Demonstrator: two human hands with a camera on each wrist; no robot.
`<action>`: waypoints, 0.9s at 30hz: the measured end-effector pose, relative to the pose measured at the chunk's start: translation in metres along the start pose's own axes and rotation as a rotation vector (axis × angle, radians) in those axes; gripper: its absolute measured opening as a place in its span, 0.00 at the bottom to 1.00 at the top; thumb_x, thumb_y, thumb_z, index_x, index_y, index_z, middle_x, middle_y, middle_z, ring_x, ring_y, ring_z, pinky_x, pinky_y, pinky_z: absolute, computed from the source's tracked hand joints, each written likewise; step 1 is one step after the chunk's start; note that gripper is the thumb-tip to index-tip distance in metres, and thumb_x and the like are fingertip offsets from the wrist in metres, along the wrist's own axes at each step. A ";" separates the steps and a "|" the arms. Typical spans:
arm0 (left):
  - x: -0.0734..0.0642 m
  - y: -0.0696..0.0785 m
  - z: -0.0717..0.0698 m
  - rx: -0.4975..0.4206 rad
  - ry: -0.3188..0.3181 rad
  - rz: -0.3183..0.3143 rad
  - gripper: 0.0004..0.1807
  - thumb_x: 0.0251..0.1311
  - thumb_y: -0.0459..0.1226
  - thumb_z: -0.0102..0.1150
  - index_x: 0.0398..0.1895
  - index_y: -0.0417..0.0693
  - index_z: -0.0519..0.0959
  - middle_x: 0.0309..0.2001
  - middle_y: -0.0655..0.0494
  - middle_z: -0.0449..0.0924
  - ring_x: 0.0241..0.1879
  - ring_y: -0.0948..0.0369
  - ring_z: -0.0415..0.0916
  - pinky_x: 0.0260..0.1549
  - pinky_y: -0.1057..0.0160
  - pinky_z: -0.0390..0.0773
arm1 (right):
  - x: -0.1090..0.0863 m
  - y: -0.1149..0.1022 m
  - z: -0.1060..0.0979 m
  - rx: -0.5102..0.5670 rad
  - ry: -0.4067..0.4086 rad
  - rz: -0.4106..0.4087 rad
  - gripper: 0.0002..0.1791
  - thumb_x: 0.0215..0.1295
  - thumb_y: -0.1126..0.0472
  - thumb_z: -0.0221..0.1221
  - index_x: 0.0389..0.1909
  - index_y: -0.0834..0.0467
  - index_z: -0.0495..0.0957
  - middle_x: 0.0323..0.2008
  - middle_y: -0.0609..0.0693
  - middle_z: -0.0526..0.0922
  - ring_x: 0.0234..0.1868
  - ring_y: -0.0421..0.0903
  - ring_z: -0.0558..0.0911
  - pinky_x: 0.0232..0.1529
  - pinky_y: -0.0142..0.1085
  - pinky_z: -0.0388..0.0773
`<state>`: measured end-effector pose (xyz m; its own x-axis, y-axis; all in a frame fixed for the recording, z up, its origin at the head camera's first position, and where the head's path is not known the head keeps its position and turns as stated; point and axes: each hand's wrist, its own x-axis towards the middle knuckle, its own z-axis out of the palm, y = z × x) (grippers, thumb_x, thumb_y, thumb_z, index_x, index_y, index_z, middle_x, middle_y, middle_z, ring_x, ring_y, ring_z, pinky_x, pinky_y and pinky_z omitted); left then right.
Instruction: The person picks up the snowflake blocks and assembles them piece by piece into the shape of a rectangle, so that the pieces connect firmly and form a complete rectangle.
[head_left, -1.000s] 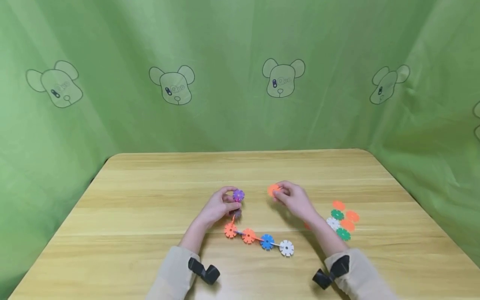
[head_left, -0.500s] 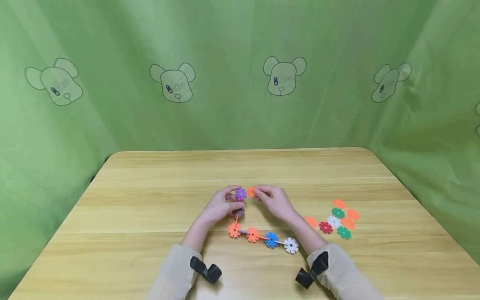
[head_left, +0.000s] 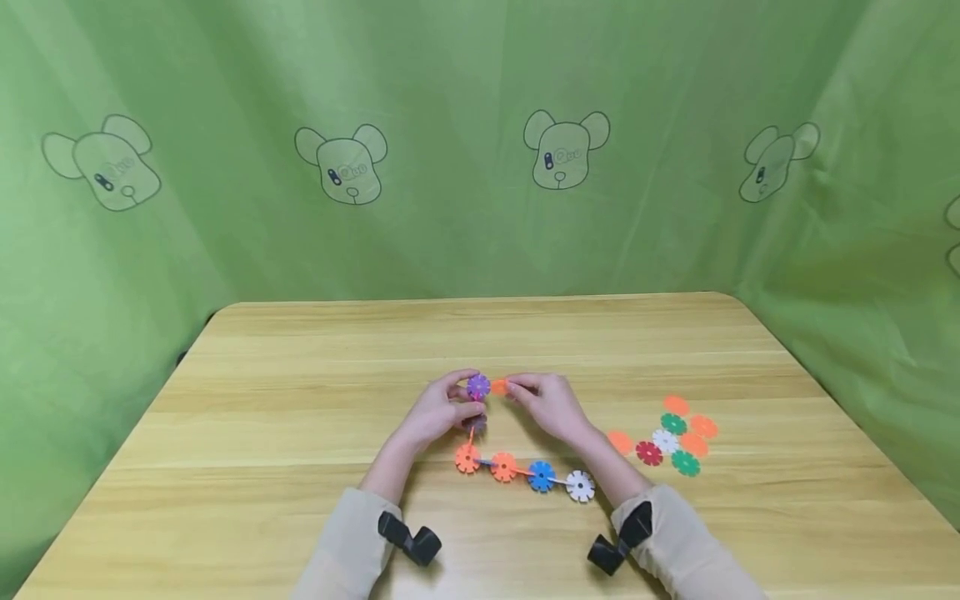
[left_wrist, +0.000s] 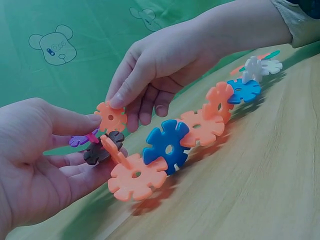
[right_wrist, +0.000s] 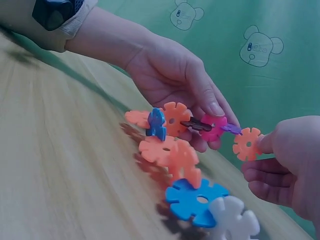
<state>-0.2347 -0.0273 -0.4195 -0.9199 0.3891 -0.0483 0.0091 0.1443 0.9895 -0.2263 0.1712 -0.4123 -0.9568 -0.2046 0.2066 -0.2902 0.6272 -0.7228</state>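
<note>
My left hand [head_left: 435,417] grips the far end of a chain of interlocking snowflake discs, pinching a pink disc [right_wrist: 212,128] between a purple disc [head_left: 478,386] and a dark disc [left_wrist: 95,151]. Between thumb and fingers, my right hand [head_left: 551,406] pinches an orange disc [right_wrist: 247,144], its notched edge right at the purple disc's edge. From the left hand the chain runs toward me, then right, through orange discs [head_left: 467,459], a blue disc [head_left: 542,476] and a white disc [head_left: 581,486]. Neighbouring discs are slotted crosswise, some upright, some flat.
Loose discs lie flat on the wooden table [head_left: 300,517] to the right: orange discs [head_left: 677,406], green discs [head_left: 686,463], a white disc [head_left: 665,441] and a red disc [head_left: 648,453]. A green curtain [head_left: 450,242] with bear-head prints hangs behind the table.
My right hand has moved left with the orange disc, bringing it from well apart to the purple disc's edge. My left hand has stayed nearly in place, holding the chain.
</note>
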 end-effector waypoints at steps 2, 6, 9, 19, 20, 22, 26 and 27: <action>0.000 0.000 0.000 0.001 -0.003 0.000 0.32 0.53 0.29 0.61 0.64 0.39 0.64 0.37 0.45 0.74 0.28 0.60 0.74 0.28 0.64 0.77 | 0.000 -0.002 0.001 0.007 0.001 -0.005 0.13 0.65 0.61 0.56 0.45 0.63 0.81 0.35 0.54 0.84 0.32 0.46 0.82 0.34 0.36 0.77; -0.001 0.001 0.000 0.000 -0.007 -0.002 0.33 0.53 0.29 0.60 0.64 0.38 0.63 0.37 0.45 0.74 0.28 0.60 0.74 0.29 0.64 0.77 | -0.001 -0.002 0.001 0.032 0.010 0.002 0.12 0.65 0.62 0.56 0.45 0.63 0.81 0.36 0.55 0.84 0.29 0.47 0.81 0.26 0.32 0.74; 0.000 0.001 0.000 -0.008 -0.011 -0.007 0.33 0.54 0.28 0.60 0.65 0.38 0.63 0.37 0.45 0.74 0.28 0.60 0.74 0.29 0.64 0.78 | 0.000 -0.002 0.002 0.039 0.019 -0.002 0.12 0.65 0.62 0.56 0.45 0.63 0.81 0.37 0.56 0.84 0.29 0.48 0.81 0.24 0.32 0.73; 0.001 -0.001 0.002 -0.021 -0.030 -0.016 0.33 0.53 0.28 0.60 0.64 0.35 0.63 0.37 0.44 0.76 0.30 0.59 0.77 0.32 0.61 0.79 | 0.000 0.002 0.008 -0.102 0.118 -0.171 0.09 0.58 0.65 0.62 0.39 0.63 0.83 0.36 0.57 0.84 0.40 0.52 0.83 0.43 0.42 0.78; 0.002 -0.001 0.002 -0.017 -0.029 -0.016 0.33 0.53 0.28 0.60 0.64 0.35 0.63 0.37 0.44 0.76 0.30 0.59 0.77 0.32 0.61 0.79 | 0.000 0.003 0.009 -0.116 0.130 -0.185 0.09 0.58 0.66 0.62 0.38 0.63 0.83 0.36 0.57 0.84 0.39 0.52 0.83 0.43 0.42 0.78; 0.002 -0.001 0.002 -0.011 -0.026 -0.020 0.33 0.53 0.27 0.60 0.64 0.34 0.62 0.37 0.44 0.76 0.30 0.59 0.77 0.32 0.61 0.79 | -0.001 0.003 0.011 -0.134 0.146 -0.198 0.09 0.58 0.65 0.62 0.39 0.64 0.83 0.36 0.57 0.84 0.39 0.52 0.83 0.42 0.42 0.78; 0.002 -0.001 0.002 0.004 -0.018 -0.024 0.33 0.53 0.27 0.60 0.64 0.33 0.62 0.37 0.45 0.77 0.29 0.59 0.78 0.31 0.62 0.80 | -0.002 0.003 0.014 -0.137 0.168 -0.205 0.09 0.59 0.66 0.61 0.39 0.65 0.83 0.37 0.57 0.84 0.39 0.52 0.83 0.42 0.43 0.78; 0.002 0.000 0.002 0.006 -0.020 -0.024 0.33 0.53 0.27 0.60 0.64 0.32 0.62 0.37 0.44 0.77 0.29 0.59 0.78 0.31 0.62 0.80 | -0.003 0.002 0.015 -0.137 0.173 -0.205 0.09 0.59 0.66 0.61 0.39 0.65 0.83 0.36 0.57 0.84 0.39 0.52 0.83 0.41 0.42 0.79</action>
<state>-0.2359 -0.0251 -0.4203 -0.9119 0.4036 -0.0746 -0.0102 0.1596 0.9871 -0.2241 0.1620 -0.4244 -0.8637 -0.2137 0.4564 -0.4659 0.6839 -0.5614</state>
